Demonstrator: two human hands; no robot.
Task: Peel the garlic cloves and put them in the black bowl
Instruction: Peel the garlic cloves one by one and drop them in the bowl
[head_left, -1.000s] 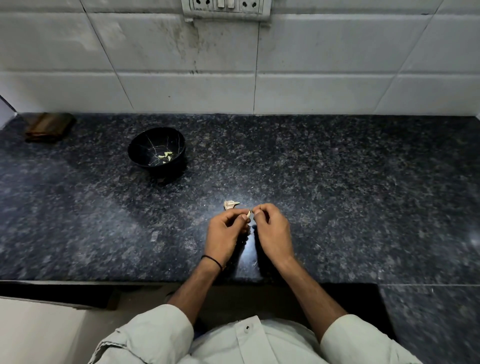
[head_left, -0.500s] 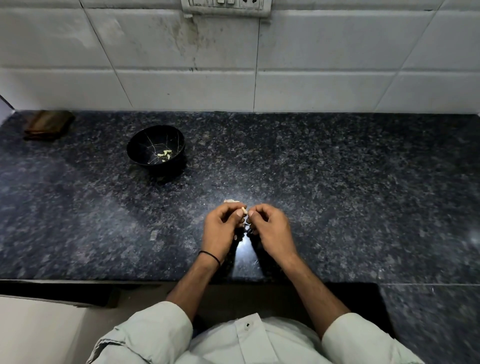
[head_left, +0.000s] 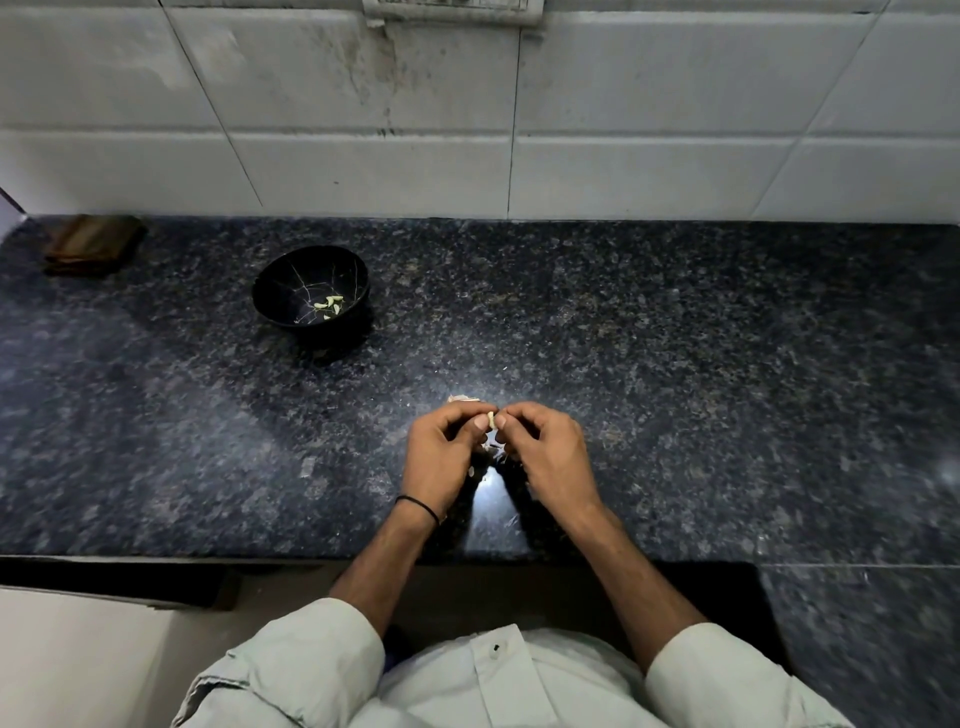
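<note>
Your left hand (head_left: 441, 457) and right hand (head_left: 545, 457) both pinch one garlic clove (head_left: 491, 420) at the fingertips, over the counter (head_left: 675, 364), front-centre. Long axis runs roughly away from you; which end is the tip, can't tell. Black bowl (head_left: 275, 299) well apart, far-left, peeled cloves (head_left: 328, 304) inside.

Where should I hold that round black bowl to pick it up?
Probably the rim of the round black bowl, pinched from above on its near side: it stands upright and open, and the pale peeled garlic cloves lie low inside.
</note>
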